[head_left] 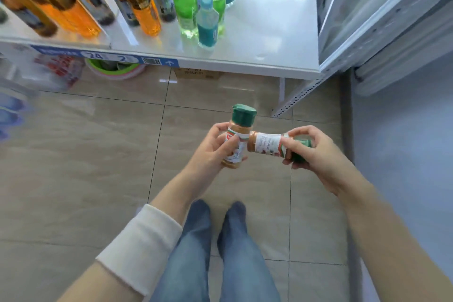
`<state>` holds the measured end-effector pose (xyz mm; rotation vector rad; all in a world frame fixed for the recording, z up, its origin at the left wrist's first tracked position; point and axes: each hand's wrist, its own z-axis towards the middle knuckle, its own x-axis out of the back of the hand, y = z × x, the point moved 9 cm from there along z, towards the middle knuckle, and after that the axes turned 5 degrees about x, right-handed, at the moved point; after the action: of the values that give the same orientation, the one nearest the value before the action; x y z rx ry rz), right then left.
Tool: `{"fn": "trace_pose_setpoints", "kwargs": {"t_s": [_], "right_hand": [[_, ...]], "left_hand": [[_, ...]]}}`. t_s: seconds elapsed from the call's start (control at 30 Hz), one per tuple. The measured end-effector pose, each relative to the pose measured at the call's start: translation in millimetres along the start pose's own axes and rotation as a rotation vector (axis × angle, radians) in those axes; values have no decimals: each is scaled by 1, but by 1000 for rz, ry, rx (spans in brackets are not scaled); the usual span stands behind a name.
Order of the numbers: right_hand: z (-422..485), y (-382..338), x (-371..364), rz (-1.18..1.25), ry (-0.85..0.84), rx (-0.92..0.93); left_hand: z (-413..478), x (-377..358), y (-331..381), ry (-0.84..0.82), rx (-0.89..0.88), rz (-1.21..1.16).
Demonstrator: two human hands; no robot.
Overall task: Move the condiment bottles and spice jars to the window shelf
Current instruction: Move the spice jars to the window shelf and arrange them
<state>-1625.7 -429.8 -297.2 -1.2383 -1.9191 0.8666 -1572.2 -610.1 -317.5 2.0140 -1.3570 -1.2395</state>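
Each of my hands holds a small spice jar with a green cap, brown powder and a white-and-red label. My left hand (215, 148) grips one spice jar (239, 135) upright, cap up. My right hand (310, 152) grips the second spice jar (266, 143) lying sideways, its cap inside my fingers and its base touching the first jar. Both are held over the tiled floor, in front of the white shelf (269, 39) by the window frame (367, 14).
The shelf carries several orange bottles (142, 5), dark bottles, green bottles (183, 0) and a teal bottle (207, 24) at its left and middle; its right part is bare. Below it lie a green basin (115, 70) and a cardboard box (196, 73). My legs stand below.
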Motion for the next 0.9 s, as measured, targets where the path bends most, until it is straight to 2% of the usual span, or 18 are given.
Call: {"fn": "trace_pose_setpoints", "kwargs": {"t_s": [0.13, 0.3, 0.5, 0.7, 0.9], "right_hand": [[-40, -43, 23, 32, 39, 92], [-69, -73, 50, 154, 122, 212], [-90, -114, 75, 189, 42, 391], [-101, -163, 106, 181, 176, 541], [-88, -235, 136, 127, 323, 608]], "left_hand": [[-28, -45, 27, -52, 20, 12], [-43, -85, 55, -78, -38, -38], [-45, -125, 91, -118, -117, -40], [-38, -163, 122, -155, -140, -59], [-19, -187, 188, -143, -249, 68]]}}
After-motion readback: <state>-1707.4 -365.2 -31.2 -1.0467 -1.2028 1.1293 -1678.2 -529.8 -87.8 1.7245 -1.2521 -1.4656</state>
